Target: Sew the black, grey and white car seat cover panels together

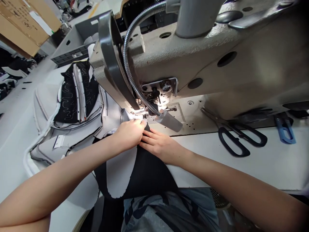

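The black cloth (154, 175) lies under both hands, running from the needle over the desk edge (193, 177). The left hand (130, 133) is curled tight on it, seemingly pinching; the right hand (164, 146) presses flat, fingers nearly together. The left fingertips and stitch point are hard to make out. Two hands, one machine (154, 61), one pair of scissors (231, 132).
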Motion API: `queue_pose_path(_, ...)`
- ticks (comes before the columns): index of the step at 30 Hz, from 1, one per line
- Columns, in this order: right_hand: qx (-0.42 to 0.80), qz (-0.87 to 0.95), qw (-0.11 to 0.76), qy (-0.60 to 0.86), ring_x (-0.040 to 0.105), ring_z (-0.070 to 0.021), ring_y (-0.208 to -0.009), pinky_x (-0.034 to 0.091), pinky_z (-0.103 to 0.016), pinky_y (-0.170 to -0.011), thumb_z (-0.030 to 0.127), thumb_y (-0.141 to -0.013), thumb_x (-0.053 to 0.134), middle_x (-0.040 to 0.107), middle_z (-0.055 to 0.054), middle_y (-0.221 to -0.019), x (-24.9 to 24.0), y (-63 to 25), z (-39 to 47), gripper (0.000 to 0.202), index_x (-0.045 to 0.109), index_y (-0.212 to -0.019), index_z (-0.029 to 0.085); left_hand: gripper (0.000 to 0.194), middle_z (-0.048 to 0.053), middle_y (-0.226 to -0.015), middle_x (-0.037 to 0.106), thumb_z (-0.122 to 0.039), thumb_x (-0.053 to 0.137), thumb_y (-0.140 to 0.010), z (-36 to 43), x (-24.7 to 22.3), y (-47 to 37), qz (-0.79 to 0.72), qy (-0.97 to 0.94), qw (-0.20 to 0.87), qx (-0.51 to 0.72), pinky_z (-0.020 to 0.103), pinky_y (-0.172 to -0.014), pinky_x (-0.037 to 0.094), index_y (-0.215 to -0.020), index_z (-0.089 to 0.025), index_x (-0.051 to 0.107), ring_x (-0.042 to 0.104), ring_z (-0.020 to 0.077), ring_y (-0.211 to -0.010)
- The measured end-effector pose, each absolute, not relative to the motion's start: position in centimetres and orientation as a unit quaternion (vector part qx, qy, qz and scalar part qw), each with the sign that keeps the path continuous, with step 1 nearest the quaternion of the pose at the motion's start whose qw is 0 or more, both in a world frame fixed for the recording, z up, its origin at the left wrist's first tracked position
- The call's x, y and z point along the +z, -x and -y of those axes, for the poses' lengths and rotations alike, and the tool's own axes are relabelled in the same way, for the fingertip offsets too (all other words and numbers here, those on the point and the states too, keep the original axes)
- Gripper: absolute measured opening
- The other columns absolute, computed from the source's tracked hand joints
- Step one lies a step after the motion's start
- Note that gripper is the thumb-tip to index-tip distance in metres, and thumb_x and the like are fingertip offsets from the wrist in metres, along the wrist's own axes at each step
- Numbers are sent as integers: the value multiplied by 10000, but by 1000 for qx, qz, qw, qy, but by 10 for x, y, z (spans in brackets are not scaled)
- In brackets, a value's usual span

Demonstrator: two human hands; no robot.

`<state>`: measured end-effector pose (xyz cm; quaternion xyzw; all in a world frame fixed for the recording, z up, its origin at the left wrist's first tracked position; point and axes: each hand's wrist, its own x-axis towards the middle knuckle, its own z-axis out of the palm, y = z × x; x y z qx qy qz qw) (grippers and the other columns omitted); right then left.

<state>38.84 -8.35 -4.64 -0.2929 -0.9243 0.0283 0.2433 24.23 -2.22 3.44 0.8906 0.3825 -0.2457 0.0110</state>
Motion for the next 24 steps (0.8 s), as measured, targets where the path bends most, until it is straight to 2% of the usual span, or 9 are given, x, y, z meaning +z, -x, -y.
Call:
queue_pose_path(3, 57, 943, 207, 256, 418, -278, -1304, 314, -504, -1102, 138, -888, 463, 545, -150, -1323, -41, -394, 80, 391, 551, -1267, 105, 253, 122, -1013, 592, -75, 369, -847, 21, 32, -235, -380, -896, 12, -227, 345, -808, 482, -1020, -138, 544, 576, 257, -995)
queue_pose_path(7, 102, 972, 151, 149, 424, -288, -1301, 307, -453, -1123, 191, -826, 565, 507, -122, -1377, -40, -404, 87, 489, 523, -1303, 91, 276, 101, -982, 596, -32, 368, -823, 21, 36, -228, -367, -902, 13, -228, 338, -773, 478, -987, -151, 556, 575, 241, -927)
queue_pose_path(12, 74, 958, 197, 193, 471, -256, -1262, 342, -422, -1101, 126, -912, 429, 559, -103, -1324, -47, -392, 98, 362, 584, -1240, 109, 298, 74, -909, 620, -30, 338, -829, 17, 38, -234, -370, -901, 82, -209, 298, -745, 477, -897, -161, 597, 589, 199, -850)
queue_pose_path(15, 70, 950, 216, 212, 502, -239, -1222, 360, -409, -1085, 130, -929, 409, 588, -118, -1275, -49, -377, 96, 341, 601, -1209, 101, 287, 86, -913, 626, -42, 362, -821, 16, 29, -240, -387, -898, 55, -200, 314, -756, 485, -922, -147, 610, 594, 209, -846)
queue_pose_path(18, 79, 939, 239, 233, 515, -241, -1188, 345, -406, -1090, 148, -919, 433, 623, -136, -1192, -50, -364, 87, 318, 626, -1166, 92, 259, 115, -965, 622, -58, 391, -827, 17, 20, -244, -387, -903, 6, -188, 339, -825, 479, -955, -115, 610, 584, 234, -922)
queue_pose_path(21, 94, 930, 246, 257, 543, -251, -1115, 306, -418, -1106, 155, -889, 475, 658, -128, -1074, -51, -358, 79, 292, 656, -1110, 93, 257, 119, -955, 617, -81, 368, -871, 15, 15, -244, -389, -906, -19, -165, 349, -858, 470, -902, -113, 621, 574, 240, -936)
queue_pose_path(24, 142, 921, 258, 254, 537, -277, -1097, 307, -438, -1090, 236, -836, 568, 650, -120, -1086, -48, -359, 78, 323, 660, -1128, 131, 248, 109, -940, 609, -155, 385, -916, 20, 12, -232, -383, -916, -17, -118, 354, -871, 465, -896, -135, 631, 562, 237, -936)
